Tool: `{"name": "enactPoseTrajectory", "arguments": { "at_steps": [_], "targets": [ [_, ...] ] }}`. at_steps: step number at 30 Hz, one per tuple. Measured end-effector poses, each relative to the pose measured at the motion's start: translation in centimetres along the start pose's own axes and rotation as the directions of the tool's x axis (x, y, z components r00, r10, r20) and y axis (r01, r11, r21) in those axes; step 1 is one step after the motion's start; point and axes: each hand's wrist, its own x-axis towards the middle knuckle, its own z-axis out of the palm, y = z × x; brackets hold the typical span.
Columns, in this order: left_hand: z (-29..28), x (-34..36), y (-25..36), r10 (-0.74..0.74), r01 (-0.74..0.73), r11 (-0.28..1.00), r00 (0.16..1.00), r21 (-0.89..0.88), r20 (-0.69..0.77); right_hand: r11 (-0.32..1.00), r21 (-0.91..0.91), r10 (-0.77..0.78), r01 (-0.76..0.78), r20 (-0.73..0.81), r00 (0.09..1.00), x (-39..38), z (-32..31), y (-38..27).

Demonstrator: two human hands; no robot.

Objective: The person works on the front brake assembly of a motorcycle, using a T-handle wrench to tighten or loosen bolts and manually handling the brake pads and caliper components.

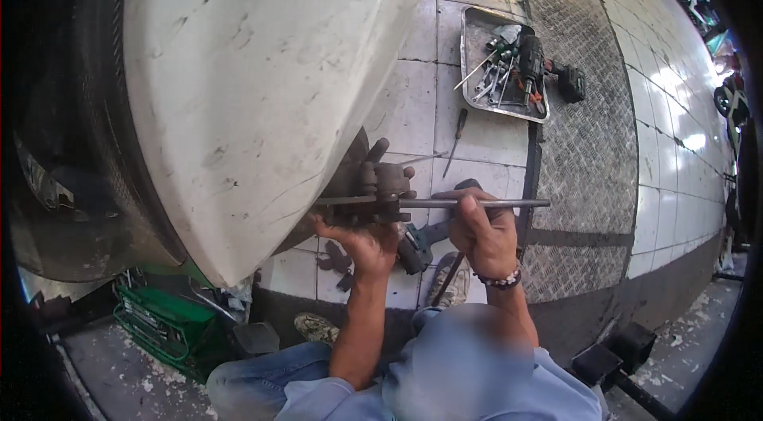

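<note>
The left hand (369, 249) is cupped under a dark, grimy metal part (389, 183), fingers curled partly around it and holding it from below; some fingertips are hidden behind it, so I cannot tell how tightly they press. The right hand (483, 237) is closed in a fist around a long steel rod (520, 203), thumb pointing up against it, a beaded bracelet (499, 279) on the wrist. One end of the rod meets the metal part, and the other sticks out past the fist, above the left edge of a ridged metal plate (580, 127) in the floor. The part sits beside the lower right edge of a big white, scuffed panel (262, 87), above the white tiled floor (477, 143).

Down on the tiles, between the two forearms, lies a teal and black power tool (421, 246), partly covered by the right hand. A screwdriver (456, 139) rests near the bottom edge of a metal tray (467, 40). The tray carries wrenches (494, 81) and sockets, and a cordless drill (531, 63) lies with its battery out over the right edge. Over by the floor's lower left corner stands a green crate (163, 326).
</note>
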Motion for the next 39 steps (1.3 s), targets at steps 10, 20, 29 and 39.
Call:
{"name": "enactPoseTrajectory", "arguments": {
  "at_steps": [10,20,29,39],
  "targets": [
    [-2.8,0.7,-0.2,-0.052,0.072,0.995,0.969,-0.076,0.243,0.95,0.187,0.245,-0.25,0.051,0.968,-0.4,0.9,0.3],
    [-2.3,1.5,-1.1,0.106,-0.092,0.992,0.981,-0.09,0.165,0.911,0.412,0.001,0.011,-0.028,1.0,-0.6,3.2,4.7],
    [-11.3,2.3,-1.9,-0.008,-0.133,0.914,0.939,0.384,0.344,0.845,0.522,0.08,-0.117,0.094,0.992,-0.1,1.7,5.2],
    [-9.9,12.0,-19.9,-0.603,-0.382,-0.537,0.798,0.752,-0.025,0.973,0.227,0.041,-0.047,0.033,0.999,0.6,0.9,4.4]
  ]
}}
